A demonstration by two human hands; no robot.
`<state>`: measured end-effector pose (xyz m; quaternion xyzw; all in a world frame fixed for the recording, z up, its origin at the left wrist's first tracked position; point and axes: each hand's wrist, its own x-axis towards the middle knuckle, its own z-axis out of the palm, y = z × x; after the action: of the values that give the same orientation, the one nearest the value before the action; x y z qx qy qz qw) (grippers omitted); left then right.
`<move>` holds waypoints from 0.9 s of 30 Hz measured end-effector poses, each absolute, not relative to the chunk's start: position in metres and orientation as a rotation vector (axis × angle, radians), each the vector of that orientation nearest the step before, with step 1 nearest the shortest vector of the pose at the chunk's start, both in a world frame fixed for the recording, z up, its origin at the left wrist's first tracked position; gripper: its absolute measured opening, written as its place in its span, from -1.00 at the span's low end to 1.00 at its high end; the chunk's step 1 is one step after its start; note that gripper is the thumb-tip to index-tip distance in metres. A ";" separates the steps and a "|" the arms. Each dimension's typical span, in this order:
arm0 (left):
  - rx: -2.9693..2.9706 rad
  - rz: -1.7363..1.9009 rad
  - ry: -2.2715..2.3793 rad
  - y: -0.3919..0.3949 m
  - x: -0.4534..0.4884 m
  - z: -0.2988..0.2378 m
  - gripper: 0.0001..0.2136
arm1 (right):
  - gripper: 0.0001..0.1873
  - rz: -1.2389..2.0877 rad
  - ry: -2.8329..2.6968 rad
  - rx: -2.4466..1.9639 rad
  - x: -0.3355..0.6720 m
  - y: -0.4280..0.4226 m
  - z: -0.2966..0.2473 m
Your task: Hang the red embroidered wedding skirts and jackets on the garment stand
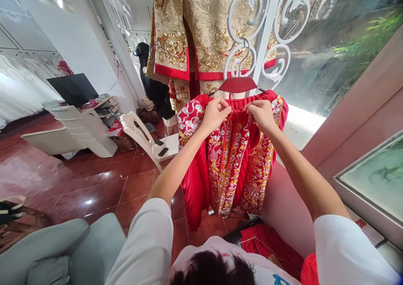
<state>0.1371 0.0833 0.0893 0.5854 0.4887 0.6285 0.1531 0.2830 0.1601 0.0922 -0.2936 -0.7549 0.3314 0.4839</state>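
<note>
A red skirt with gold and silver embroidered panels and pleated sides hangs in front of me. Its gathered waistband is up against a hanger with a dark red top, hooked on white scrollwork. My left hand pinches the waistband left of its middle. On the other side, my right hand grips the same waistband, fingers curled over the edge. Thin red cords dangle down the front between the hands.
Behind the skirt hangs a gold-beaded garment with red hems. A white chair with a phone on it stands at the left, near a desk with a monitor. Another person is beyond. Red fabric lies below; a window is at the right.
</note>
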 end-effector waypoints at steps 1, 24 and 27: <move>1.626 1.808 1.369 0.083 0.139 0.090 -0.86 | -0.84 0.865 -1.789 -0.725 0.282 0.159 0.092; 2.048 1.484 1.365 0.066 0.122 0.099 -0.96 | -0.84 0.475 -1.826 -0.574 0.294 0.158 0.086; 1.901 1.687 1.206 0.073 0.138 0.097 -0.95 | -0.82 0.693 -1.635 -0.568 0.283 0.153 0.084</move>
<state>0.1378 0.0727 0.0966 0.6667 0.4228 0.5917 0.1635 0.2830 0.1533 0.0845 -0.2447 -0.7042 0.2984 0.5959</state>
